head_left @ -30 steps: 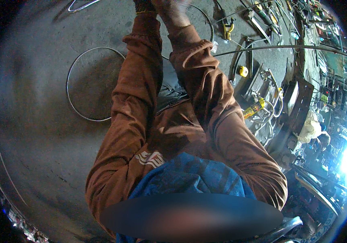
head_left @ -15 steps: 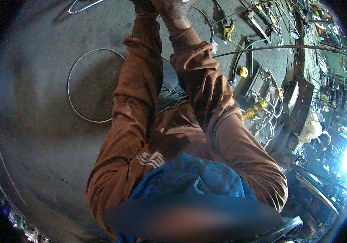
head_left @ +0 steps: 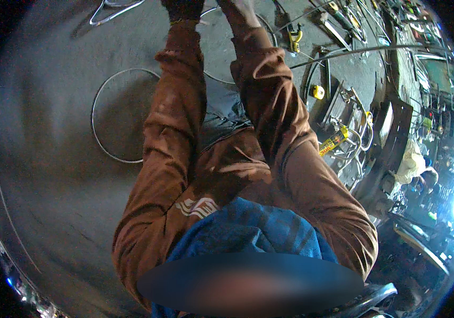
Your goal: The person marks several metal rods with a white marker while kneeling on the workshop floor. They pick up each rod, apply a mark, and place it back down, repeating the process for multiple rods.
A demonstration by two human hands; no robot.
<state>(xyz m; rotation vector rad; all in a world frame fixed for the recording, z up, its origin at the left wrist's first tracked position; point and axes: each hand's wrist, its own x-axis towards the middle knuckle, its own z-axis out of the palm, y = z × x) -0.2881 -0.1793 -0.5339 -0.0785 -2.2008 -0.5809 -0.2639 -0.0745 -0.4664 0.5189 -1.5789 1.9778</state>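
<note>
Two hands (head_left: 183, 9), two brown sleeves (head_left: 175, 106), one yellow tape measure (head_left: 318, 92); metal hoops (head_left: 92, 114), seemingly two.

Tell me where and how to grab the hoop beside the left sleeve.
Grip the hoop by its left curve, probably best coming from the left and pinching across its thin rim: that stretch is exposed, while the left sleeve covers its right side.

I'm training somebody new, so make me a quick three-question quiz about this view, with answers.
1. True or false: the thin metal ring is partly hidden behind the left sleeve.
2. Which is nearer the small yellow object: A, the left sleeve; B, the right sleeve?
3. At which picture edge are the left hand and right hand cut off?

Key: 1, true; 2, B; 3, the top edge.
</note>
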